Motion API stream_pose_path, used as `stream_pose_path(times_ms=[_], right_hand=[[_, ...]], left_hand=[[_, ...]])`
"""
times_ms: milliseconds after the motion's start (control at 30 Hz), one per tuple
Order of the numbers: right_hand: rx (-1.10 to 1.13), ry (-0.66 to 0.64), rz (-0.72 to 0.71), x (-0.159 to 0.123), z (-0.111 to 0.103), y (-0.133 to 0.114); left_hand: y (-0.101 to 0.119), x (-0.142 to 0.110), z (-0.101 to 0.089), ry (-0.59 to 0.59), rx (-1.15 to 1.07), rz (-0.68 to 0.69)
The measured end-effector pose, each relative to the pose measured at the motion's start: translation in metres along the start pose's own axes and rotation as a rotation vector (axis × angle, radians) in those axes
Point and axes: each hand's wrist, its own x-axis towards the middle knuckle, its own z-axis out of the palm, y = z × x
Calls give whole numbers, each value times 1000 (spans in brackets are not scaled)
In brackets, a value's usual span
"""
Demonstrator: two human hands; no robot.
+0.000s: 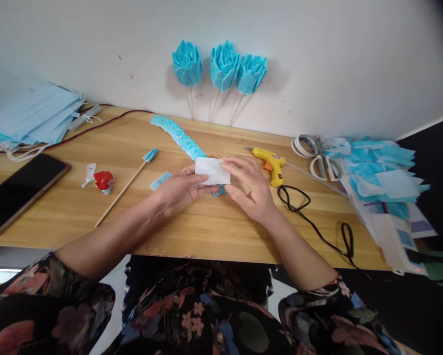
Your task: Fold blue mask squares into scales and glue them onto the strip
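Note:
My left hand (pixel 177 190) and my right hand (pixel 249 185) meet at the middle of the wooden table (pixel 206 227). Together they pinch a small white rectangle of fabric (pixel 212 171), the left from below, the right from its right end. A bit of blue material (pixel 219 192) shows under it. A long strip of folded blue pieces (pixel 177 132) runs from the rectangle toward the back left.
Three blue fabric flowers (pixel 223 64) on sticks lean on the wall. A yellow glue gun (pixel 271 162) with black cord, scissors (pixel 323 166), tape rolls and blue scraps (pixel 379 172) lie right. A stick with blue tip (pixel 127 183), red object (pixel 103 180), phone (pixel 19 190) and face masks (pixel 32 116) lie left.

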Motion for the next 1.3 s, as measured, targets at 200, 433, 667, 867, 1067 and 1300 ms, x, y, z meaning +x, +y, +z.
stream_pose_path(times_ms=[200,433,667,867,1067,1300], right_hand=[[27,88,138,-1,-8,6],[122,68,206,-2,-2,8],[44,45,142,-3,6,10],[26,20,80,-5,7,13],[19,38,8,-4,10,12],[-14,61,-24,-4,13,13]], left_hand=[[2,0,1,30,15,1],[4,2,0,82,-25,76],[3,1,3,100,-20,81],[1,0,3,86,-5,66],[-1,3,1,68,-50,97],[-4,4,0,62,-57,113]])
